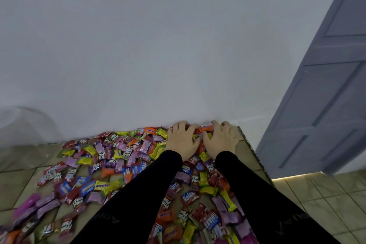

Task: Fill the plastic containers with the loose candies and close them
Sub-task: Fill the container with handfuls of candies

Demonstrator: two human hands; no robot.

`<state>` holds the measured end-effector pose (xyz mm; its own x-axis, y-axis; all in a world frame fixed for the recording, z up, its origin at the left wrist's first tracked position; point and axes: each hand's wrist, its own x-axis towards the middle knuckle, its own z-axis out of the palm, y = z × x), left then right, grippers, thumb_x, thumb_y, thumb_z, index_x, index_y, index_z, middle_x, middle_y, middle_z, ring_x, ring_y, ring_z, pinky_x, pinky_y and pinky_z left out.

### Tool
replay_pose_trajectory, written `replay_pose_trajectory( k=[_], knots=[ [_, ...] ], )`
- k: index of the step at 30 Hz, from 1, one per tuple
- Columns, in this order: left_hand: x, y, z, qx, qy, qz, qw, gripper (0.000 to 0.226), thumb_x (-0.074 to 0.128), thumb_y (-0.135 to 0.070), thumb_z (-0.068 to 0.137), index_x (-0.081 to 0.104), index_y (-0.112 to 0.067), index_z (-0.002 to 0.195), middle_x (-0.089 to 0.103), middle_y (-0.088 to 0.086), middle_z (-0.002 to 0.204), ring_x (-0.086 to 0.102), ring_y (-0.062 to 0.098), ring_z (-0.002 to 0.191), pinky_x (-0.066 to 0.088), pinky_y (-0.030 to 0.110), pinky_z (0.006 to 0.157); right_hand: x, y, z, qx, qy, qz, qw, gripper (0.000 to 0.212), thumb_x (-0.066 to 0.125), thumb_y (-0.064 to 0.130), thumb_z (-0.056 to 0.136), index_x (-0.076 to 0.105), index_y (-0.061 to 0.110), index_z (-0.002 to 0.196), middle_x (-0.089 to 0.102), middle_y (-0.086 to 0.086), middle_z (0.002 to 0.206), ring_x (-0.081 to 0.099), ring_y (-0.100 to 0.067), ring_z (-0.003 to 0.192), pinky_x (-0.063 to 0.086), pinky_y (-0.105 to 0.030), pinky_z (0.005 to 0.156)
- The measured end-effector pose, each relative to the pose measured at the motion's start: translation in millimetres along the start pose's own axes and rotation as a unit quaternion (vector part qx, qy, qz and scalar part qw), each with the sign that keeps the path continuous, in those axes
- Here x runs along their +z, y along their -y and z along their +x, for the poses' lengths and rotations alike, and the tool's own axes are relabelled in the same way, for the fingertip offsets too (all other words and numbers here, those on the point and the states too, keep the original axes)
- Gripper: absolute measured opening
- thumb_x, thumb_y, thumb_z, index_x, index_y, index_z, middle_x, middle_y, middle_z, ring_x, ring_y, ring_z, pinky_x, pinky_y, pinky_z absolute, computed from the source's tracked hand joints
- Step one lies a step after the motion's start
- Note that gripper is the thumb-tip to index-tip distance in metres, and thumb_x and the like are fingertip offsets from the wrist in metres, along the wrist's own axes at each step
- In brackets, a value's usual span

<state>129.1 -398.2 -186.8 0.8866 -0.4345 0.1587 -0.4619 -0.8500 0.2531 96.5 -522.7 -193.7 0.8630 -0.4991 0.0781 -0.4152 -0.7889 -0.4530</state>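
Setting: tiled floor [326, 200] meeting a plain white wall [138, 45]; grey panelled door [326, 85] at 3 o'clock, with a strip of light along the floor at its base.

Fingers: left hand's fingers [181, 127] and right hand's fingers [216, 128] are spread and lie nearly straight on the wrappers, tips reaching the wall line at 12 o'clock. Nothing is pinched or enclosed. Left hand [182, 140] and right hand [221, 142] sit side by side, thumbs nearly meeting, palms down on the far end of the loose candies [118, 156]. Judgement: this is a rake or scoop posture, fingers placed behind the farthest pieces to draw them toward 6 o'clock; gathering step, filling not yet begun here.

Outward: black sleeves [247, 194] run from both wrists down to 6 o'clock. Candies spread from the wall across to 9 o'clock and down to 6 o'clock, lying partly on a flat cardboard sheet [243, 144].

Containers: a blurred clear plastic container [21, 125] at 9 o'clock, well apart from the hands. A purple object [27, 204] at 8 o'clock may be a lid; cannot tell.

Edges and room: wall blocks any push toward 12 o'clock. Cardboard's corrugated edge [255, 154] lies just beside the right hand at 3 o'clock; pieces swept that way could spill onto bare tile. Open room is toward 6 and 9 o'clock.
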Motion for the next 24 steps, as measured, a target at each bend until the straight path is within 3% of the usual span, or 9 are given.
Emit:
replay_pose_trajectory(
  k=[5,11,15,19,24],
  knots=[
    [5,1,2,0.018,0.023,-0.014,0.999,0.047,0.044,-0.038,0.099,0.040,-0.024,0.143,0.038,0.012,0.136,0.037,0.031,0.122,0.034,0.038,0.102,8,-3,2,-0.017,0.028,-0.045,0.998,0.051,0.035,0.049,0.097,0.039,0.024,0.141,0.034,-0.011,0.145,0.030,-0.032,0.132,0.027,-0.046,0.104],
    [-5,-2,8,-0.009,0.064,-0.032,0.997,0.038,0.048,-0.020,0.098,0.042,-0.008,0.134,0.040,0.014,0.134,0.039,0.032,0.122,0.037,0.037,0.101,12,-1,-2,-0.062,0.017,0.001,0.998,0.040,0.039,0.045,0.099,0.052,0.010,0.117,0.047,-0.012,0.122,0.044,-0.031,0.111,0.039,-0.039,0.089],
    [-11,-6,6,-0.021,0.084,0.017,0.996,0.043,0.046,-0.007,0.094,0.035,-0.003,0.136,0.038,0.019,0.135,0.043,0.033,0.119,0.038,0.036,0.098,10,1,-5,-0.084,0.046,0.032,0.995,0.034,0.042,0.037,0.100,0.050,0.009,0.118,0.049,-0.014,0.119,0.048,-0.031,0.108,0.040,-0.037,0.087],
    [-16,-8,-1,-0.041,0.106,0.070,0.991,0.034,0.042,-0.006,0.095,0.041,0.000,0.129,0.036,0.021,0.132,0.044,0.035,0.116,0.038,0.037,0.096,7,4,-8,-0.082,0.094,0.068,0.990,0.030,0.043,0.031,0.101,0.050,0.008,0.120,0.045,-0.013,0.123,0.050,-0.031,0.107,0.041,-0.038,0.088],
    [-22,0,-2,-0.070,0.078,-0.001,0.994,0.026,0.043,-0.003,0.094,0.051,-0.001,0.118,0.042,0.018,0.125,0.049,0.032,0.107,0.043,0.035,0.092,-1,9,-11,-0.081,0.122,0.155,0.977,0.025,0.045,0.024,0.101,0.051,0.007,0.119,0.044,-0.013,0.122,0.048,-0.024,0.097,0.038,-0.031,0.083]
  ],
)
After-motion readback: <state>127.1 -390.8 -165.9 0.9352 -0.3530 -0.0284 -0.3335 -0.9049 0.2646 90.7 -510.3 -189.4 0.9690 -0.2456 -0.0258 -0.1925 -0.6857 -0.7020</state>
